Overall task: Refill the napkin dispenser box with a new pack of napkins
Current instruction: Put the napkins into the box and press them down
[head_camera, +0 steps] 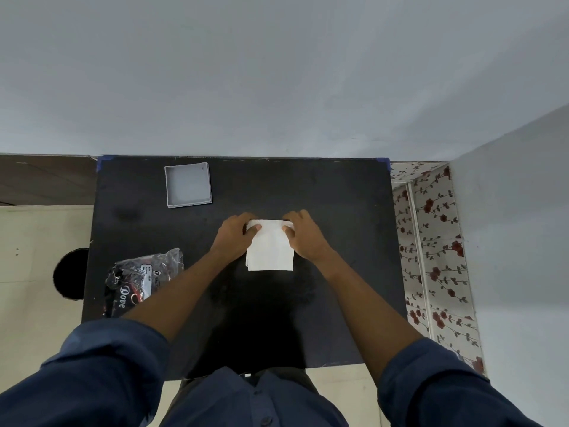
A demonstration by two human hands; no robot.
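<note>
A black counter stands against a plain grey wall beyond the fingers, with rose-patterned wallpaper to their right and pale flooring left.

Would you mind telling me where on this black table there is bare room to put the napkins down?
The right side of the black table is bare, from the right hand to the edge. The far strip right of the grey box is free too. The left is crowded: the box, the Dove wrapper. Both hands hold the napkin stack at the middle.
</note>
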